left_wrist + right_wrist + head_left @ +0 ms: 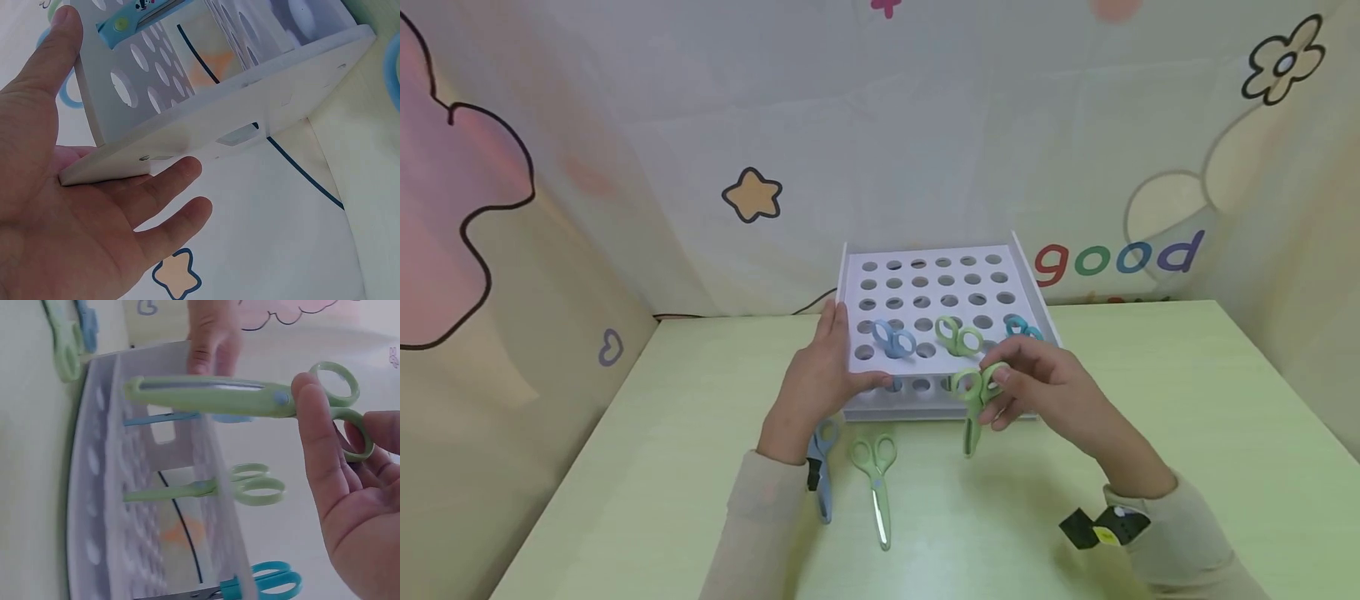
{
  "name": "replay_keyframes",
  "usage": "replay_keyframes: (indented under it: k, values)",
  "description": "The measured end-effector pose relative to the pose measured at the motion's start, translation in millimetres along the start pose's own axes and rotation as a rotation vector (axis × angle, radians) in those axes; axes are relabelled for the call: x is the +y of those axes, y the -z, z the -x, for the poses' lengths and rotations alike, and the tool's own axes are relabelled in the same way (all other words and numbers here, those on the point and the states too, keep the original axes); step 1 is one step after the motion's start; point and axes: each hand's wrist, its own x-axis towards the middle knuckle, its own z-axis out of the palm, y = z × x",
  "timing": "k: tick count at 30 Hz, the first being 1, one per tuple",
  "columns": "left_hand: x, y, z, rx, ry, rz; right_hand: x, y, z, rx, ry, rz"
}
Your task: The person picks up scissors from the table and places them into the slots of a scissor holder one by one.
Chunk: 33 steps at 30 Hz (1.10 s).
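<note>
My left hand holds the left front corner of a white two-tiered rack with rows of round holes, thumb on its front edge and fingers along its side. My right hand pinches a pair of green scissors by the finger loops, blades pointing down just in front of the rack. Blue scissors, green scissors and teal scissors stand in holes with their handles above the top board. The tips of the held scissors are clear of the rack in the head view.
On the pale green table before the rack lie another green pair of scissors and another blue pair, partly behind the left wrist. A printed cloth backdrop rises behind the rack. A dark cable runs along the table's back edge.
</note>
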Motion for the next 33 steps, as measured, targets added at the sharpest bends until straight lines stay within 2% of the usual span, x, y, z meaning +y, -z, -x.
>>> replay_keyframes:
  k: [8,17,22,25,33]
  values:
    - [-0.2,-0.2,-1.1,0.006,-0.005,-0.003,-14.2,4.6,-11.8,0.079,0.273,-0.112]
    - [-1.1,0.0,-1.1,0.013,-0.010,-0.002,-31.7,14.2,-19.0,0.256,0.399,-0.178]
    - [-1.4,-1.1,0.3,0.013,-0.008,-0.005,-37.7,24.8,-21.4,0.287,0.513,-0.290]
    - [-1.0,-1.2,0.2,0.014,-0.004,-0.003,-41.0,30.9,-22.8,0.326,0.547,-0.355]
    - [-1.0,-0.6,0.0,0.016,-0.002,0.000,-39.0,43.3,-31.9,0.457,0.614,-0.428]
